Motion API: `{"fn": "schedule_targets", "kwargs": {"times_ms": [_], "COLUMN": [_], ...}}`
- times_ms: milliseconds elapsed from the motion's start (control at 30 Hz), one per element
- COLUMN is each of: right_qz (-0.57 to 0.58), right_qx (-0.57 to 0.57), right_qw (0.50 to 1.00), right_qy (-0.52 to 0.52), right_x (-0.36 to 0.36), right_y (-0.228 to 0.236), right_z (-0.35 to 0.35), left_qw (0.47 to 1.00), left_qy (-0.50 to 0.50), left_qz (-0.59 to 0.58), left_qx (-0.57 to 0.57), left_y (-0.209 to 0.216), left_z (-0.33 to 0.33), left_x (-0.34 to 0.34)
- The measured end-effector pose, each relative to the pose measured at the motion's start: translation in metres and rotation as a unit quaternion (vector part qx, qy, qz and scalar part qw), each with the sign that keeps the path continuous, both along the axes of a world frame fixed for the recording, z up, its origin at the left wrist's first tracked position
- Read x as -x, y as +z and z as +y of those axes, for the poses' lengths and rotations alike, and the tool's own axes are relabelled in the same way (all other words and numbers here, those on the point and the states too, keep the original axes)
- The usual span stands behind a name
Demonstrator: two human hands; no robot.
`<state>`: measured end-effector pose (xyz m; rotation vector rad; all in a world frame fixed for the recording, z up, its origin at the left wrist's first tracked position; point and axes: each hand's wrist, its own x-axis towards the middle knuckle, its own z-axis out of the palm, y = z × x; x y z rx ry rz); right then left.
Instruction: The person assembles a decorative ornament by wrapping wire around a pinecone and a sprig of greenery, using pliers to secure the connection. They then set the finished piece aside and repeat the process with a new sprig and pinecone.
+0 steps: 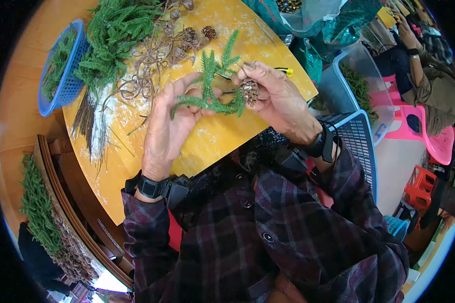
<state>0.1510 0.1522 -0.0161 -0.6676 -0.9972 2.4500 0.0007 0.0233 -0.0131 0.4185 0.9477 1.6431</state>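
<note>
Above the yellow table, a green artificial pine sprig (208, 90) with several short needle branches is held between my two hands. My left hand (168, 113) pinches its stem, the fingertips partly hidden behind the needles. A brown pine cone (250, 93) with whitish scale tips hangs at the sprig's right end. My right hand (280, 98) has thumb and fingers closed around the top of this cone, where a thin stalk or wire sticks up. Whether the cone is fastened to the sprig I cannot tell.
On the yellow table (227, 139) lie brown curled stems (144, 76), loose pine cones (189, 36), a heap of green sprigs (119, 30) and dark thin stems (88, 118). A blue basket (68, 81) stands left; clear tub (381, 76) and blue crate (356, 134) right. Another person (429, 86) sits beyond.
</note>
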Motion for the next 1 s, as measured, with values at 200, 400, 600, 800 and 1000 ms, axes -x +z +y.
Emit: {"fn": "schedule_targets", "kwargs": {"times_ms": [200, 400, 600, 800, 1000], "right_qz": [0.083, 0.095, 0.075, 0.053, 0.085], "right_qx": [0.074, 0.149, 0.151, 0.140, 0.129], "right_qw": [0.994, 0.984, 0.986, 0.988, 0.988], "right_qy": [0.006, -0.011, -0.014, -0.030, -0.007], "right_x": [-0.001, 0.000, -0.002, 0.000, 0.000], "right_y": [-0.012, -0.017, -0.017, -0.007, -0.009], "right_z": [0.006, 0.010, 0.010, 0.003, 0.003], "left_qw": [0.993, 0.990, 0.993, 0.995, 0.993], "left_qy": [-0.104, -0.071, -0.020, -0.001, -0.001], "left_qz": [0.023, 0.071, 0.113, 0.102, 0.106], "left_qx": [-0.059, -0.100, -0.022, -0.011, -0.044], "left_y": [-0.018, -0.007, 0.005, 0.002, -0.004], "left_z": [-0.004, -0.003, 0.002, 0.004, 0.005], "left_x": [0.001, -0.016, -0.026, -0.025, -0.021]}}
